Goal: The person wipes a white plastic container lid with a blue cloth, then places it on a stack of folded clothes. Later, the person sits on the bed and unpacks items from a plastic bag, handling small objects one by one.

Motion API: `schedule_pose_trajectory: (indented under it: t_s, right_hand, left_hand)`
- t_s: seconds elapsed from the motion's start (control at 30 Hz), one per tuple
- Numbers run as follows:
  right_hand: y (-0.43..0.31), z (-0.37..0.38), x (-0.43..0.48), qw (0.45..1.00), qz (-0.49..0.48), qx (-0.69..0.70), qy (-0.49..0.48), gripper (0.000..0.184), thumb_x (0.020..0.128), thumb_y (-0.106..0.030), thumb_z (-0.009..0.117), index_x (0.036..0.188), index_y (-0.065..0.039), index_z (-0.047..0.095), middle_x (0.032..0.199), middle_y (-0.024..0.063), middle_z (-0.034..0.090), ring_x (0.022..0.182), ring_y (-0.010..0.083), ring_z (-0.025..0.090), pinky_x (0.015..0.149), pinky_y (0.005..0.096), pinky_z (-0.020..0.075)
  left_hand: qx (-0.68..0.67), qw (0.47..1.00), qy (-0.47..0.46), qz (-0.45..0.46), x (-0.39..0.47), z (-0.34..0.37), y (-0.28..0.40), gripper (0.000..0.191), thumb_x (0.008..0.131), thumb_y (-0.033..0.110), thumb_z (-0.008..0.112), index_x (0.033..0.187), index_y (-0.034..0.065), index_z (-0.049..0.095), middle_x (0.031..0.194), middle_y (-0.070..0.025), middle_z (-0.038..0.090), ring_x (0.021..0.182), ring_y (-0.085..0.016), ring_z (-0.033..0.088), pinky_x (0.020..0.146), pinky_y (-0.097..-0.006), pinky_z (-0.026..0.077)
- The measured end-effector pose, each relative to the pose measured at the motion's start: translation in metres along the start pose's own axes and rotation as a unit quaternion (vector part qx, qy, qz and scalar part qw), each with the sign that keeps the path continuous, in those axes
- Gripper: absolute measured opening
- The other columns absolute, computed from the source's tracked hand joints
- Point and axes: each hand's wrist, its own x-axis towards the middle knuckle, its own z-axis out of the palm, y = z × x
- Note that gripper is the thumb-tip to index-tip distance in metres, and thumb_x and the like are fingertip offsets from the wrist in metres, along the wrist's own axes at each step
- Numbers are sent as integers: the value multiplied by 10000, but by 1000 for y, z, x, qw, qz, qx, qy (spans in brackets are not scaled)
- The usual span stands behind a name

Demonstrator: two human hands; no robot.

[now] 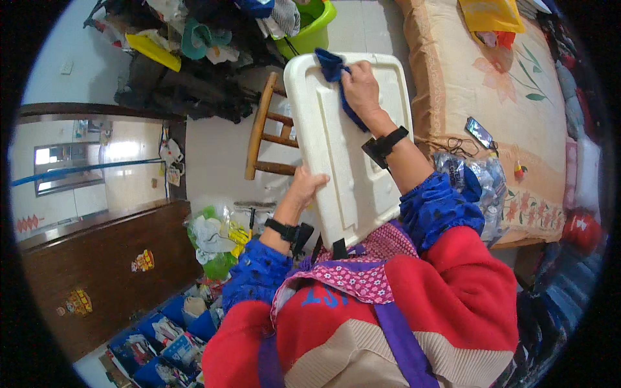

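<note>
A white foam box lid with a raised rim and recessed face is tilted up in front of my body. Around its left edge my left hand is gripping, with the thumb over the rim. My right hand has a dark blue cloth bunched in its fingers and presses it on the upper part of the face. Part of the cloth hangs down beside the wrist. The lid's lower end is against my pink patterned apron.
Behind the lid stands a wooden stool, partly hidden. A green bucket holds clothes. On the right is a bed with a phone and plastic bags. A bag-lined bin and blue storage boxes are at left.
</note>
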Motion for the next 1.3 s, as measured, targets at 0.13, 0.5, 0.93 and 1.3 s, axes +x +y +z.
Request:
schedule_pose_trajectory:
  t_s: [0.13,0.5,0.93,1.3]
  right_hand:
    - [-9,4,-13,980,-148,127,-48,142,802,-95,612,931,-36,611,983,171,560,871,376,590,729,450,508]
    - [17,-10,-7,995,-91,16,46,101,797,-112,614,846,-24,620,871,166,586,798,352,582,752,465,486]
    - [11,28,-26,990,-122,75,-13,149,862,-120,590,980,-30,572,910,166,571,786,361,597,673,448,488]
    - [42,14,-51,999,16,-26,-17,97,839,-96,608,909,-30,593,938,164,574,903,352,576,835,448,458]
  left_hand:
    - [35,999,-7,-24,-6,-6,-6,498,708,36,682,1177,-55,543,1019,-103,628,869,-202,621,768,-348,530]
    - [-8,999,20,-27,-16,-26,-20,484,712,11,657,1176,-76,556,1048,-152,654,920,-245,652,803,-362,543]
    - [69,996,12,-53,-47,-43,-26,532,722,30,675,1218,-71,513,1105,-146,632,952,-248,642,831,-376,534]
    - [8,997,48,-52,-71,-53,-18,556,692,13,679,1210,-90,505,1095,-180,637,969,-292,651,857,-413,541]
